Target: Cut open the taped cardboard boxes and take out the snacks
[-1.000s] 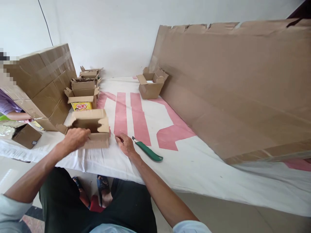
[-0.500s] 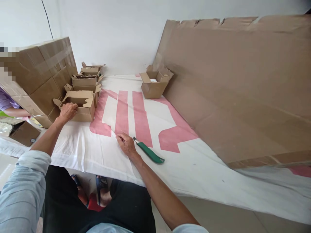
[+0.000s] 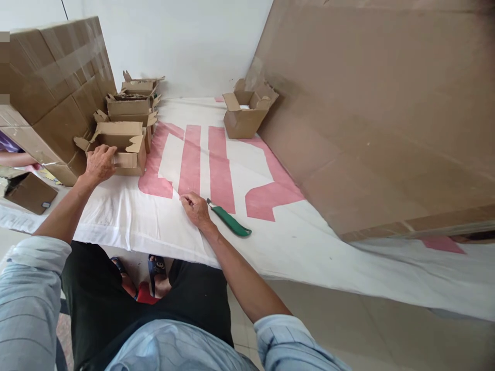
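My left hand [image 3: 100, 162] is at the near left side of a small open cardboard box [image 3: 130, 162], its fingers curled over the wall. The box stands upright with its flaps raised. My right hand [image 3: 195, 208] rests on the white cloth with fingers pinched together; whatever may be between the fingertips is too small to make out. Just right of it lies a green-handled utility knife [image 3: 231, 221], its tip pointing toward the hand and touched by neither hand.
More open boxes [image 3: 129, 106] stand in a row behind, beside a large taped carton [image 3: 58, 77]. Another open box [image 3: 243, 121] stands against a big cardboard sheet [image 3: 371, 118] at right. A tipped box [image 3: 33, 193] and another person's arm [image 3: 17, 158] are at far left.
The view has tilted down, so the table things appear higher. My left hand's fingers reach further over the box wall. My right hand stays beside the knife.
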### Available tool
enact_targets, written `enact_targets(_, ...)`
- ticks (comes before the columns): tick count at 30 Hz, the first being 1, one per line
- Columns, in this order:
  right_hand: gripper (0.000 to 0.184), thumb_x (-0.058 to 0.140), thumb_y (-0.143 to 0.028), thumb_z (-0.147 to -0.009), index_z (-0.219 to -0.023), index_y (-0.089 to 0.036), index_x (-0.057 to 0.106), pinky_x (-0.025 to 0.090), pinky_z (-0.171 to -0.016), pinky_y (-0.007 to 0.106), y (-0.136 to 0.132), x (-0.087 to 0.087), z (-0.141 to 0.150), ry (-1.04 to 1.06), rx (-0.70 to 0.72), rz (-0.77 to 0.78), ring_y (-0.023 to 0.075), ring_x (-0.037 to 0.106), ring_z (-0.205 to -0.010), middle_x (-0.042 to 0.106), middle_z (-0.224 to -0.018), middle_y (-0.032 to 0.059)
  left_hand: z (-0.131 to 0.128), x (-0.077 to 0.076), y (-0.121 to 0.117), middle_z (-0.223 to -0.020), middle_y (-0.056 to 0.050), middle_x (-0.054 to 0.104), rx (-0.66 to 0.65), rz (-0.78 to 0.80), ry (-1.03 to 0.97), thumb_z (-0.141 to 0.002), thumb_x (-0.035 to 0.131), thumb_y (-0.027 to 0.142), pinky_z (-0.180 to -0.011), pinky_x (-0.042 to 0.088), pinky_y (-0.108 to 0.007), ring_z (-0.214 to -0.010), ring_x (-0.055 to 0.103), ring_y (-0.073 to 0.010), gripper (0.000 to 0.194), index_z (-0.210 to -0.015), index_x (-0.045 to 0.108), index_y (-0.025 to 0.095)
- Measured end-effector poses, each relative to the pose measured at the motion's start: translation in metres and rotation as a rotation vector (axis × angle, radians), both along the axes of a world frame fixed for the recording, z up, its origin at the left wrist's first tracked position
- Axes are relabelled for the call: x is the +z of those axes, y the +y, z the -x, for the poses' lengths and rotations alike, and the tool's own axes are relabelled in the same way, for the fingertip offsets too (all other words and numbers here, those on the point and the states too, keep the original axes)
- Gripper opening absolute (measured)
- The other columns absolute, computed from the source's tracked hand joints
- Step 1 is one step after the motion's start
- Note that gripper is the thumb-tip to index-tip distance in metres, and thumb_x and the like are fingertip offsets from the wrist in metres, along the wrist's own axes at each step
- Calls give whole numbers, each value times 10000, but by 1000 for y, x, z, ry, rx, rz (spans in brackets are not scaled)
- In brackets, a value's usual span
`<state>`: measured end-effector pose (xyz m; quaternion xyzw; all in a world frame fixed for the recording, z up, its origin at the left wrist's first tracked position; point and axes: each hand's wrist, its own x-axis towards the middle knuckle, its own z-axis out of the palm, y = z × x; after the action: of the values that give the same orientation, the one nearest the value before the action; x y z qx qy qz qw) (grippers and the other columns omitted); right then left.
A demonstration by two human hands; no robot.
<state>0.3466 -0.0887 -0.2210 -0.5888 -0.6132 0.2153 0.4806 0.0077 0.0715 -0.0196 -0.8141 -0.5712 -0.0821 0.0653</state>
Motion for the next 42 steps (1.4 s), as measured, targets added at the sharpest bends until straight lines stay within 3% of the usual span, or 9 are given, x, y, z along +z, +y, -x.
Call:
enact_targets(7, 234, 582, -303, -1036, -989, -257, 806, 578, -884, 374, -3, -2, -4, 14, 17, 2, 259, 712, -898, 838, -1053, 83, 9, -8, -49, -1730, -188, 615, 46, -91, -152, -995, 660, 211, -1345, 467, -625, -1621, 556, -465, 697, -1690, 642, 253)
enact_targets(11, 248, 569, -290, -1036, -1007, -248, 812, 580, -912, 388, -6, -6, -6, 2, 29, -22, 264, 714, -909, 834, -1065, 88, 6, -45, -105, -1596, -193, 724, -8, 84, -121, -1038, 594, 207, -1294, 556, -594, -1492, 685, -412, 562, -1587, 715, 205)
enact_targets(15, 204, 603, -265, -1015, -1006, -256, 807, 570, -918, 390, -9, -7, -7, -59, 34, -31, 264, 702, -911, 817, -1025, 80, -1, -93, -172, -1792, -243, 601, -146, 348, -19, -1107, 652, 372, -1307, 563, -599, -1633, 616, -417, 566, -1639, 660, 180)
enact_targets(19, 171, 623, -268, -1008, -982, -269, 791, 568, -940, 405, -10, -6, -5, -128, 32, -52, 277, 669, -926, 776, -976, 79, 19, -113, -210, -1866, -263, 524, 0, 293, 10, -1131, 671, 435, -1365, 497, -643, -1757, 489, -432, 569, -1649, 642, 202)
enact_targets(24, 167, 628, -298, -1008, -983, -271, 791, 582, -991, 451, -14, -10, -1, -188, 42, -104, 317, 670, -1000, 781, -1006, 114, 53, -99, -231, -1788, -224, 630, 112, 298, 1, -1132, 657, 382, -1307, 565, -587, -1675, 599, -408, 386, -1468, 764, 224)
enact_targets(29, 173, 646, -336, -999, -997, -270, 806, 627, -970, 477, -24, -20, -4, -190, 100, -135, 324, 722, -997, 816, -1055, 124, 62, -95, -258, -1460, -136, 844, 94, 313, -194, -1096, 642, 323, -1159, 665, -470, -1313, 828, -332, 299, -1301, 851, 261)
enact_targets(32, 223, 624, -381, -1030, -1016, -269, 817, 638, -879, 461, -32, -26, -9, -174, 131, -159, 307, 737, -907, 820, -1019, 116, 76, -100, -265, -1308, -127, 858, 135, 234, -331, -1060, 661, 317, -1099, 684, -445, -1155, 840, -295, 317, -1298, 857, 245)
enact_targets(35, 251, 616, -423, -1042, -986, -276, 812, 639, -848, 468, -39, -30, -12, -169, 109, -188, 314, 750, -888, 827, -992, 119, 109, -94, -258, -1346, -147, 801, 290, 108, -396, -1028, 697, 343, -1088, 684, -460, -1181, 804, -305, 345, -1322, 835, 227)
enact_targets(42, 244, 616, -422, -1040, -932, -293, 793, 634, -837, 473, -41, -30, -12, -183, 88, -210, 320, 746, -880, 811, -932, 105, 204, -25, -199, -1487, -201, 675, 664, -207, -375, -976, 810, 449, -1243, 585, -599, -1470, 638, -426, 455, -1371, 766, 228)
